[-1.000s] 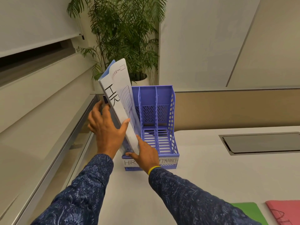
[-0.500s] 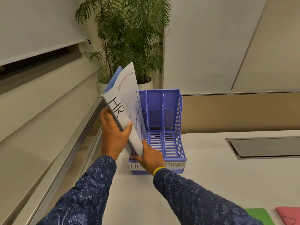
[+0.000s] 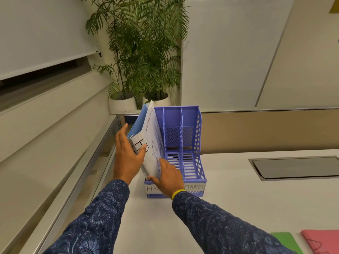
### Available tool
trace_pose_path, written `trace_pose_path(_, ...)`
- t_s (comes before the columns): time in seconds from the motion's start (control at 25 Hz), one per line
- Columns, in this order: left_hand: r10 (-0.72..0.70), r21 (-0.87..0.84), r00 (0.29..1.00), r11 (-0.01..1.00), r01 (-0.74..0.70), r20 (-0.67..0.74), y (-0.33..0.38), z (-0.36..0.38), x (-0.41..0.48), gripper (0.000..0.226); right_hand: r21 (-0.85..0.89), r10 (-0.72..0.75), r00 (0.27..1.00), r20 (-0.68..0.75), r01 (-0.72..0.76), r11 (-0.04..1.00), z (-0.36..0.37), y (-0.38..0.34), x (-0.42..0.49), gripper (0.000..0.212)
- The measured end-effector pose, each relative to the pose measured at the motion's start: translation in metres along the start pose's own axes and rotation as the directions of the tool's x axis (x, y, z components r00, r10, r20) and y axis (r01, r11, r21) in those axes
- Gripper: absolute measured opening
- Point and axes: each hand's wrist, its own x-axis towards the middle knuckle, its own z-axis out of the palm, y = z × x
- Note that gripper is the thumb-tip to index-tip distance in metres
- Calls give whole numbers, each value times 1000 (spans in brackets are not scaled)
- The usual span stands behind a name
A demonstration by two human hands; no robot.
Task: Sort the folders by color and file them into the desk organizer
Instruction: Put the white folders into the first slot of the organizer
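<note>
A purple desk organizer (image 3: 189,142) with three slots stands on the white desk, its front labelled "HR" and "FINANCE". A blue folder with white sheets marked "HR" (image 3: 149,138) leans in the leftmost slot, tilted left. My left hand (image 3: 128,154) grips the folder's left side, thumb across the "HR" lettering. My right hand (image 3: 167,176) rests on the folder's lower front edge at the organizer's front lip. A green folder (image 3: 287,241) and a pink folder (image 3: 321,240) lie flat at the desk's near right corner.
Two potted palms (image 3: 139,74) stand behind the organizer. A recessed dark cable hatch (image 3: 297,167) sits in the desk (image 3: 238,208) to the right. A metal-edged ledge (image 3: 88,171) runs along the desk's left side, and a low partition (image 3: 266,129) borders the back.
The folder has gone lower into the leftmost slot and stands less tilted. My left hand slid up its side; my right hand stays at its lower edge.
</note>
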Motion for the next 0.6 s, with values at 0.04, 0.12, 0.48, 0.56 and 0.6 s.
trace_pose_path(0.04,-15,-4,1000,1000,15,11,-2,-2,-3,88,-6,0,1000,4,0,1000,-3,0,-3,93)
trace_pose_path(0.12,-44,8,999,999,44,24,-5,-7,-13,88,-14,-1,1000,4,1,1000,-10,1,-11,93)
trace_pose_path(0.48,-162,270,973,956,113,166,-18,-27,-106,94,-94,-17,999,-39,13,995,-29,16,-96,86)
trace_pose_path(0.56,-174,301,961,948,104,217,-21,-30,-131,94,-92,-16,999,-32,13,996,-30,19,-120,85)
trace_pose_path(0.6,-181,316,953,944,100,241,-22,-31,-144,93,-91,-9,999,-36,6,996,-30,21,-133,85)
